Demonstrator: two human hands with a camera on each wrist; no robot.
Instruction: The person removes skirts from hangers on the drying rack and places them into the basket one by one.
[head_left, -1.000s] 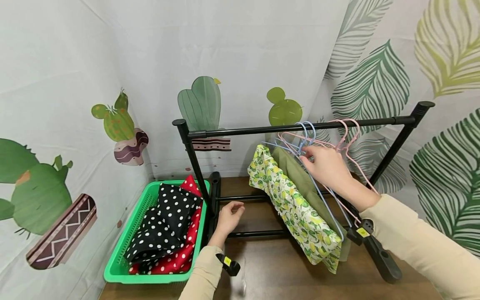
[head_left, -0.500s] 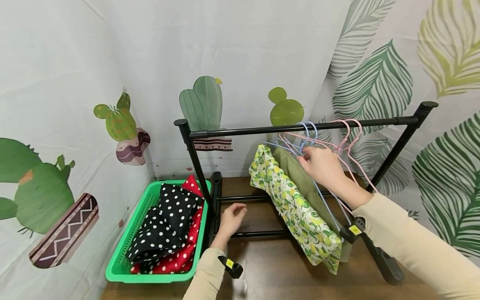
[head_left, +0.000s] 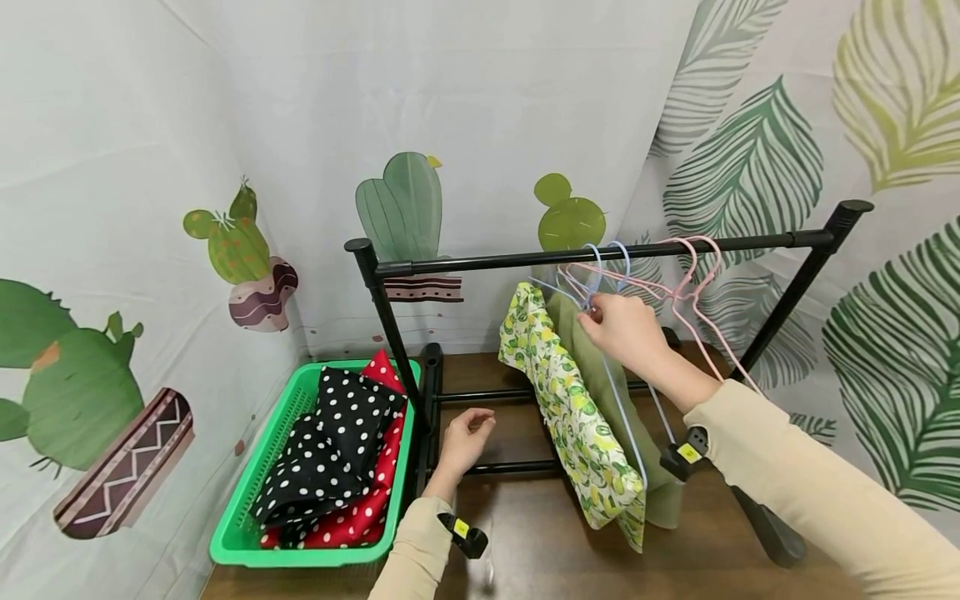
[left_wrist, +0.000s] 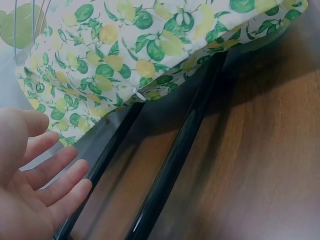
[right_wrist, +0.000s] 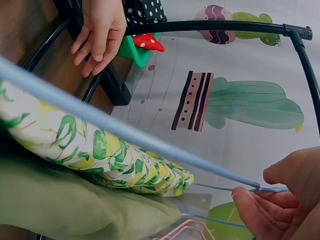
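Note:
On the black rack's rail [head_left: 487, 262] hang two blue hangers side by side. My right hand [head_left: 633, 333] pinches the front blue hanger [right_wrist: 150, 138] just below its hook, between thumb and fingers. Over that hanger lies a white cloth with lemon print [head_left: 570, 417]. Right behind it hangs an olive-green cloth [head_left: 596, 354] on the other blue hanger. My left hand [head_left: 461, 442] is held low, left of the lemon cloth, with relaxed fingers and nothing in them. In the left wrist view its fingers [left_wrist: 55, 167] are apart from the cloth's edge.
Two pink hangers [head_left: 686, 283] hang bare at the rail's right. At the left a green basket [head_left: 225, 533] holds a black polka-dot cloth [head_left: 322, 458] and a red polka-dot cloth [head_left: 360, 521]. The rack's lower bars [head_left: 517, 468] cross above the wooden table [head_left: 555, 558].
My right hand has moved left along the rail with the front blue hanger, opening a gap between the two blue hooks. The lemon cloth's lower end has swung left. My left hand stays nearly still.

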